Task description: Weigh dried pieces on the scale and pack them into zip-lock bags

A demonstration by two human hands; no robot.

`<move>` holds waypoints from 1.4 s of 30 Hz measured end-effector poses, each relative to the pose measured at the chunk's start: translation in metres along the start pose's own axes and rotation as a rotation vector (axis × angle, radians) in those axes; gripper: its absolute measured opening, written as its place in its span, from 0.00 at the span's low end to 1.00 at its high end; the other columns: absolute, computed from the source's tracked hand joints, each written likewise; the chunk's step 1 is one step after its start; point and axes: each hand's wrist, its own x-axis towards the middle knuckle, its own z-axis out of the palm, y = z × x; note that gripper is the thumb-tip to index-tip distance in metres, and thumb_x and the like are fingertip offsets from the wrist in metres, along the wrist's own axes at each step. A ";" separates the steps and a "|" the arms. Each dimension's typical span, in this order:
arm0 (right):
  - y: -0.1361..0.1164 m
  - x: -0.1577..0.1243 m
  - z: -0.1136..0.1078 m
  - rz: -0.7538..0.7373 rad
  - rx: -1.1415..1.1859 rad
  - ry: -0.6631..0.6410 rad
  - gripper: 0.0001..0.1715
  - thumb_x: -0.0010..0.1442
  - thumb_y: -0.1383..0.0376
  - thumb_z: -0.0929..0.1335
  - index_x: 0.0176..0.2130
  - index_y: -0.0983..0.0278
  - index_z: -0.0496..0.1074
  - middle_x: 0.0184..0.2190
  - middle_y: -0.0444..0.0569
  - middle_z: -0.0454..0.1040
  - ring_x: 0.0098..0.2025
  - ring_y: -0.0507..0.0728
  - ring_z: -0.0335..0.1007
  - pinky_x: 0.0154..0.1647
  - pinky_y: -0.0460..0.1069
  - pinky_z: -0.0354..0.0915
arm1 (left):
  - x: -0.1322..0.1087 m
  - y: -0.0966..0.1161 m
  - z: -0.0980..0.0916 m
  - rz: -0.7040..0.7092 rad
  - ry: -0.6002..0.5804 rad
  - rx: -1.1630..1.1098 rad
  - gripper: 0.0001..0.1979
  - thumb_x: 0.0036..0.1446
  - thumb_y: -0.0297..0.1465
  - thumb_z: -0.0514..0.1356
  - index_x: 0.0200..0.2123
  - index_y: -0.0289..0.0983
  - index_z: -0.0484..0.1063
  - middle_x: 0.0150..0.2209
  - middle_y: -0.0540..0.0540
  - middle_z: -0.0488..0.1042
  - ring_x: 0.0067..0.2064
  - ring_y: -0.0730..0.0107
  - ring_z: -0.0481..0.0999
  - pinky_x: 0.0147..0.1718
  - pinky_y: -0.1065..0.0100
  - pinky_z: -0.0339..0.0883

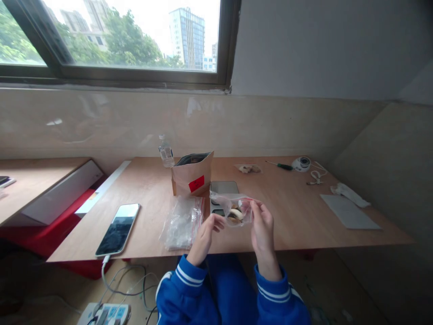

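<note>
My left hand and my right hand together hold a small clear zip bag just above the table's near edge. The bag has pale brownish pieces inside. The left fingers pinch its lower left side, the right fingers grip its right end. Just behind the bag lies a small digital scale. A stack of empty clear zip bags lies left of my left hand. An open brown paper pouch with a red label stands behind the scale.
A phone lies at the table's left, its cable running down to a power strip. A water bottle, a filled small bag, a screwdriver, a round white device and grey sheet sit farther back and right.
</note>
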 end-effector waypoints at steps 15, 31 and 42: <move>0.028 0.024 0.049 -0.095 -0.378 -0.432 0.24 0.49 0.61 0.71 0.46 0.63 0.65 0.40 0.51 0.73 0.43 0.58 0.70 0.45 0.54 0.65 | 0.033 -0.057 -0.047 -0.029 0.171 -0.434 0.27 0.43 0.30 0.69 0.47 0.40 0.67 0.47 0.45 0.74 0.50 0.60 0.74 0.53 0.57 0.65; 0.022 0.027 0.068 -0.405 -0.987 -0.903 0.13 0.59 0.76 0.60 0.42 0.66 0.68 0.38 0.52 0.74 0.39 0.56 0.72 0.42 0.50 0.66 | 0.036 -0.074 -0.051 -0.005 0.405 -0.369 0.18 0.49 0.45 0.63 0.39 0.39 0.72 0.37 0.45 0.77 0.41 0.59 0.76 0.40 0.60 0.69; 0.025 0.032 0.082 -0.395 -1.017 -1.088 0.22 0.60 0.59 0.68 0.54 0.58 0.70 0.52 0.53 0.73 0.51 0.64 0.71 0.50 0.54 0.65 | 0.035 -0.075 -0.050 -0.042 0.344 -0.462 0.25 0.53 0.51 0.57 0.40 0.36 0.73 0.36 0.41 0.78 0.43 0.56 0.76 0.42 0.59 0.69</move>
